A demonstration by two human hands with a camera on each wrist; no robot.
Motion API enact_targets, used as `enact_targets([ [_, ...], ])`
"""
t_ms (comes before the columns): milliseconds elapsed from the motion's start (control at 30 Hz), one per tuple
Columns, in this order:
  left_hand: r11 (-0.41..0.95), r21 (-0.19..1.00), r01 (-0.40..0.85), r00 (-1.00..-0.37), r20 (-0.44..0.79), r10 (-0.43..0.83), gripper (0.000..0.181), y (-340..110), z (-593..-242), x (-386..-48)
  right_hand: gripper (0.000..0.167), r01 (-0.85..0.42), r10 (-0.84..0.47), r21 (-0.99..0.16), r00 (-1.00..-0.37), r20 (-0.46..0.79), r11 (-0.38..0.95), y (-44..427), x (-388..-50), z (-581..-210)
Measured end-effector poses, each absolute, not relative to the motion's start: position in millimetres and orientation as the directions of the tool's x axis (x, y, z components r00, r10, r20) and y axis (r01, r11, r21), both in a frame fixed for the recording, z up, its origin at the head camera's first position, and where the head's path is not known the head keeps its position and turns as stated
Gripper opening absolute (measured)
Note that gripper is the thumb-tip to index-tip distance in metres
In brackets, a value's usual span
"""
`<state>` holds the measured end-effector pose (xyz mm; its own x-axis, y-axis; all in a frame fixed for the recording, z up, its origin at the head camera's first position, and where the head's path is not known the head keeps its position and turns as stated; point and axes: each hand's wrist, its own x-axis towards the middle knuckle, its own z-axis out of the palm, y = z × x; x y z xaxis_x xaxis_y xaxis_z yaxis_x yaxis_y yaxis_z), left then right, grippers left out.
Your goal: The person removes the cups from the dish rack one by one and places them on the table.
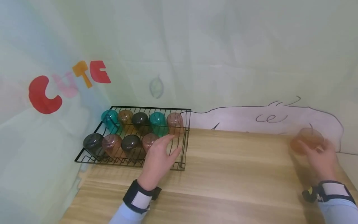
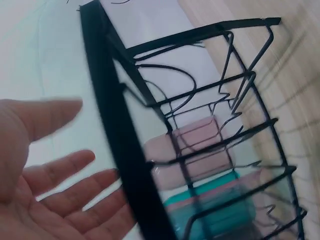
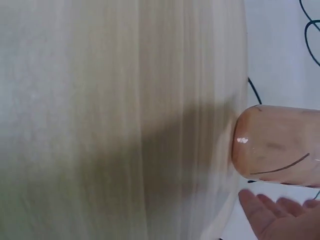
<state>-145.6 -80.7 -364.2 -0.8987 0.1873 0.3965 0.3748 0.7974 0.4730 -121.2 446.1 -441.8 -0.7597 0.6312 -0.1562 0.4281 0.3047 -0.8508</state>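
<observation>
Several coloured glasses stand with rounded ends up in a black wire rack (image 1: 183, 155) at the left, in two rows. My left hand (image 1: 158, 160) is over the rack's front right part, near a pink glass (image 1: 149, 140). Its fingers are spread and hold nothing; in the left wrist view they are beside the rack's black rim (image 2: 107, 115). At the far right my right hand (image 1: 323, 158) is around an orange-pink glass (image 3: 277, 145). In the right wrist view its loosely extended fingers (image 3: 260, 212) appear slightly apart from the glass; the thumb is hidden there.
The wooden table (image 1: 237, 174) stretches between the rack and the right-hand glass. Behind it hangs a pale cloth backdrop (image 1: 237, 56), with a white paper cutout (image 1: 240, 118) with drawn lines along its foot. Coloured letters, including a red C (image 1: 42, 96), are on the left side.
</observation>
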Motion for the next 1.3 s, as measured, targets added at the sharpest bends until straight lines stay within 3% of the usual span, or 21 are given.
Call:
enact_targets([
  [233,0.76,0.449,0.47,-0.823,0.535,0.193,0.045,-98,-345,-155,0.114,0.411,0.697,-0.861,-0.71,-0.096,0.3,428,-96,-430],
  [400,0.812,0.414,0.412,-0.869,0.448,0.212,0.058,-107,-335,-160,0.111,0.367,0.729,-0.857,-0.684,0.015,0.362,393,-86,-412],
  [600,0.895,0.288,0.34,-0.929,0.25,0.273,0.064,-114,-335,-163,0.092,0.146,0.569,-0.835,-0.791,0.223,0.531,344,-87,-396],
  [700,0.91,0.25,0.331,-0.937,0.206,0.284,0.069,-116,-339,-164,0.093,0.134,0.451,-0.809,-0.875,0.174,0.572,321,-83,-391],
  [833,0.92,0.221,0.325,-0.939,0.188,0.286,0.072,-116,-345,-168,0.087,0.117,0.321,-0.769,-0.939,0.12,0.629,295,-80,-388],
  [1033,0.934,0.181,0.307,-0.947,0.154,0.281,0.072,-117,-355,-170,0.079,0.019,0.198,-0.778,-0.971,0.136,0.628,266,-79,-394],
  [1300,0.945,0.133,0.298,-0.946,0.171,0.274,0.064,-119,-357,-170,0.073,-0.048,0.129,-0.812,-0.98,0.15,0.582,245,-77,-406],
])
